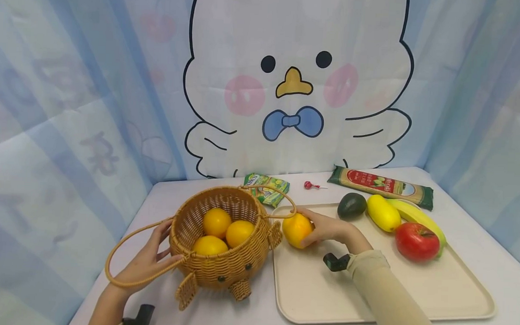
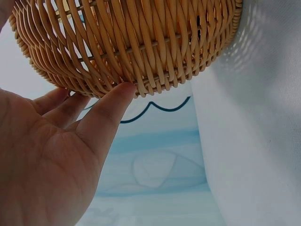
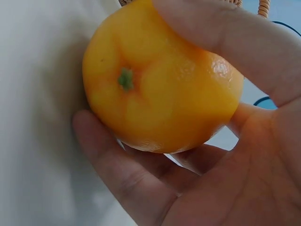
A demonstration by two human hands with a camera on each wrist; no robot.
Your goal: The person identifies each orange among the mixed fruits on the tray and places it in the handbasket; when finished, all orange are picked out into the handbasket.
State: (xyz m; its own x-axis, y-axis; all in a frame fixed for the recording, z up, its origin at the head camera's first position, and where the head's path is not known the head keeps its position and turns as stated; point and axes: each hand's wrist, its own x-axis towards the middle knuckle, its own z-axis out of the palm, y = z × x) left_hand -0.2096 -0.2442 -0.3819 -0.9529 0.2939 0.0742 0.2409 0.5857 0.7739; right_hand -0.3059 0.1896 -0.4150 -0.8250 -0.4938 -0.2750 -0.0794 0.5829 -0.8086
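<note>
My right hand [image 1: 328, 227] grips an orange [image 1: 297, 230] at the left side of the beige tray [image 1: 384, 300]. In the right wrist view, thumb and fingers go round the orange [image 3: 155, 89], whose green stem spot shows. A brown wicker basket [image 1: 235, 267] with an animal face and two loop handles stands left of the tray, holding three oranges [image 1: 217, 223]. My left hand [image 1: 142, 261] touches the basket's left side, under one handle. In the left wrist view, its extended fingers [image 2: 106, 110] rest against the woven wall [image 2: 141, 52].
On the tray lie an avocado [image 1: 351, 206], a yellow lemon-like fruit [image 1: 383, 212], a banana [image 1: 417, 217] and a red apple [image 1: 417, 242]. Behind are a green snack packet [image 1: 269, 189], a red lollipop [image 1: 308, 185] and a long noodle packet [image 1: 381, 186]. A printed curtain [image 1: 295, 149] closes off the back.
</note>
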